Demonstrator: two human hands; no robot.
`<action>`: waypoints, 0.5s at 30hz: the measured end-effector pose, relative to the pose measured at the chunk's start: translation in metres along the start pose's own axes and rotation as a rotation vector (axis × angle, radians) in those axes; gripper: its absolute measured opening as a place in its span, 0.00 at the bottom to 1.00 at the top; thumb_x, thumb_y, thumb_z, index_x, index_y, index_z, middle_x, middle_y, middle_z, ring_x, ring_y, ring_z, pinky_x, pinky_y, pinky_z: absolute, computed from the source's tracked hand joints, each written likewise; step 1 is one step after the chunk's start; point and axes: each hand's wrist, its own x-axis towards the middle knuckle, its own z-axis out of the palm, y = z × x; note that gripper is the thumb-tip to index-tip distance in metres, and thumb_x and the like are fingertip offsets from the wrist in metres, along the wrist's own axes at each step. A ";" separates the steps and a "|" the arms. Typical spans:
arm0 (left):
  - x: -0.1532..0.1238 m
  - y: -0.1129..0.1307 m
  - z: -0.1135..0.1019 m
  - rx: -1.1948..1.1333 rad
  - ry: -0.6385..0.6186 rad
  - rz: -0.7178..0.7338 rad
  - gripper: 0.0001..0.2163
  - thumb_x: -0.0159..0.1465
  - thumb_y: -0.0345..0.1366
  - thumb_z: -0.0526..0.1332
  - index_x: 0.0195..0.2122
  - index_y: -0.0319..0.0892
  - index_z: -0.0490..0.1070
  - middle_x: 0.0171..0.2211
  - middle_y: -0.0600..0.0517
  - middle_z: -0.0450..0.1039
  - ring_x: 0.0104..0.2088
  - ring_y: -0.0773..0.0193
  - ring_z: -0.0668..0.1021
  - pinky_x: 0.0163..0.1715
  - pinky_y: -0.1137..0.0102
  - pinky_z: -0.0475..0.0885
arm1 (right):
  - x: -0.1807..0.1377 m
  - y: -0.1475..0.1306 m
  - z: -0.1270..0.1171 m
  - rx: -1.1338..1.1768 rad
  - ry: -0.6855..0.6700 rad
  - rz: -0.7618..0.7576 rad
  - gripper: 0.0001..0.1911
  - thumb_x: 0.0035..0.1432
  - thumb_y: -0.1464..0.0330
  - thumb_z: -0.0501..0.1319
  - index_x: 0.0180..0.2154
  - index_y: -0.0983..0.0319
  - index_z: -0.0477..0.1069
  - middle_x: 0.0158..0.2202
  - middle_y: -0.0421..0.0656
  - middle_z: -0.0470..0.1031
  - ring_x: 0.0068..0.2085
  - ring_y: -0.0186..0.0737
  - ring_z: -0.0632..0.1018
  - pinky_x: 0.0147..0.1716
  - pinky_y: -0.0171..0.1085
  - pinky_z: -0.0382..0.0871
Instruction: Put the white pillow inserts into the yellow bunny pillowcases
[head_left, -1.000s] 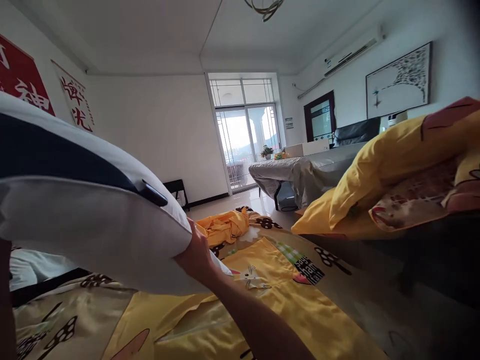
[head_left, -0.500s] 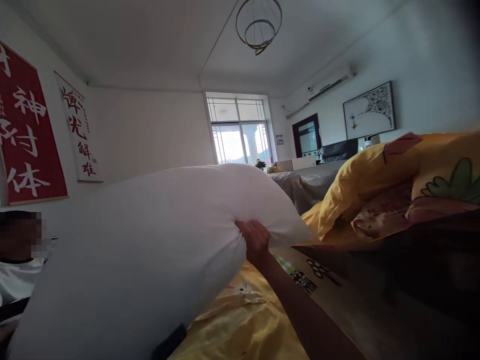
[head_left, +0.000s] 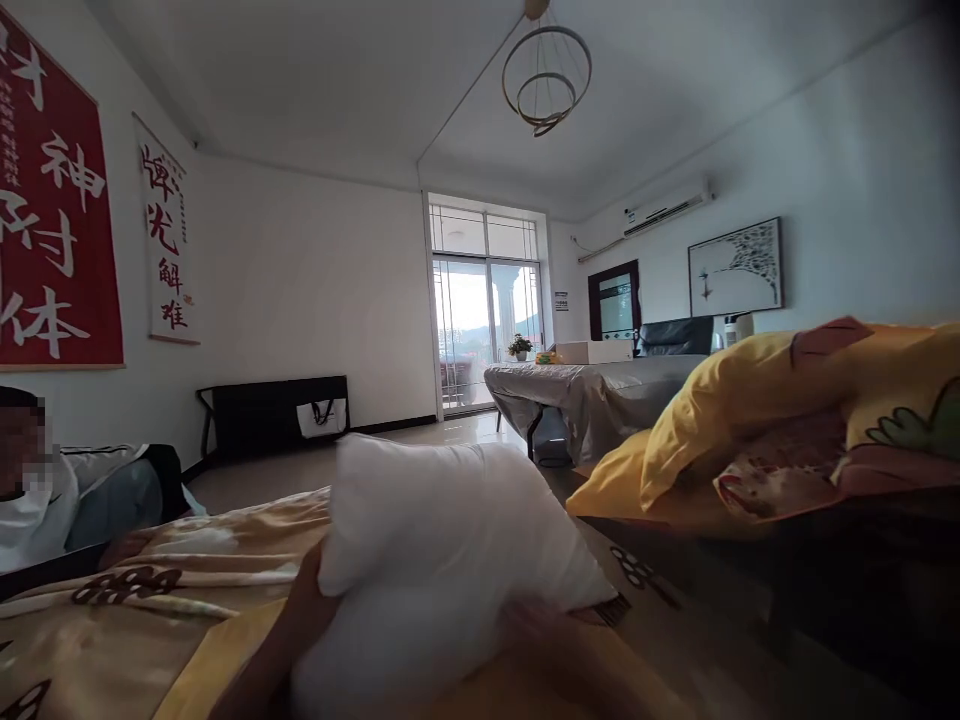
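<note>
Pillow (head_left: 442,560), white and plump, sits at lower centre of the frame on the yellow sheet (head_left: 150,600), gripped at both ends: left hand (head_left: 311,590) clasps its left edge, right hand (head_left: 540,625) (blurred) grasps the lower right. It looks light, soft and squashy, best held by pinching corners or edges. Yellow bedding (head_left: 787,420) lies piled at right.

Yellow bedding (head_left: 757,420) heaped right of pillow (head_left: 442,540)
</note>
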 end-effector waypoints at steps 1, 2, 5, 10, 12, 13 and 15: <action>-0.007 0.001 0.006 -0.011 -0.031 0.010 0.16 0.35 0.39 0.66 0.27 0.44 0.69 0.30 0.45 0.75 0.41 0.44 0.76 0.40 0.60 0.72 | 0.001 0.003 -0.017 0.042 -0.018 0.012 0.12 0.54 0.74 0.57 0.42 0.60 0.71 0.35 0.43 0.76 0.36 0.41 0.76 0.38 0.40 0.70; -0.012 0.004 0.010 -0.015 -0.047 0.015 0.16 0.35 0.40 0.66 0.26 0.44 0.69 0.30 0.45 0.75 0.42 0.44 0.75 0.41 0.60 0.72 | 0.010 0.007 -0.038 0.074 -0.006 0.044 0.17 0.54 0.71 0.59 0.48 0.60 0.68 0.40 0.44 0.76 0.41 0.43 0.76 0.43 0.41 0.70; -0.024 0.027 0.009 -0.049 -0.103 0.058 0.13 0.35 0.41 0.65 0.24 0.45 0.70 0.27 0.46 0.74 0.36 0.48 0.75 0.38 0.61 0.73 | 0.081 0.020 -0.113 0.154 0.145 0.222 0.40 0.52 0.59 0.65 0.63 0.59 0.51 0.57 0.50 0.66 0.56 0.49 0.69 0.53 0.47 0.64; -0.041 0.066 0.004 -0.113 -0.457 0.290 0.08 0.46 0.43 0.61 0.21 0.44 0.72 0.31 0.45 0.76 0.36 0.51 0.75 0.41 0.64 0.73 | 0.216 0.014 -0.158 0.515 -0.217 0.088 0.58 0.33 0.52 0.73 0.64 0.55 0.52 0.59 0.47 0.64 0.58 0.54 0.66 0.56 0.50 0.58; -0.043 0.054 0.001 -0.071 -0.430 0.232 0.14 0.48 0.46 0.62 0.31 0.43 0.74 0.39 0.44 0.76 0.41 0.48 0.75 0.46 0.61 0.72 | 0.236 0.006 -0.141 0.640 -0.325 0.101 0.43 0.34 0.54 0.73 0.54 0.54 0.67 0.49 0.42 0.75 0.50 0.50 0.73 0.52 0.46 0.62; -0.042 0.041 -0.002 -0.027 -0.380 0.179 0.20 0.47 0.47 0.64 0.39 0.42 0.74 0.44 0.43 0.75 0.45 0.46 0.75 0.49 0.59 0.70 | 0.239 0.002 -0.131 0.672 -0.323 0.151 0.35 0.35 0.56 0.73 0.48 0.55 0.72 0.43 0.40 0.77 0.45 0.48 0.74 0.49 0.45 0.63; -0.037 0.007 -0.011 0.085 -0.301 0.081 0.34 0.40 0.46 0.69 0.50 0.43 0.69 0.53 0.42 0.70 0.53 0.41 0.71 0.54 0.54 0.67 | 0.236 -0.004 -0.111 0.677 -0.252 0.270 0.24 0.36 0.58 0.74 0.38 0.58 0.75 0.36 0.40 0.78 0.40 0.46 0.75 0.45 0.43 0.64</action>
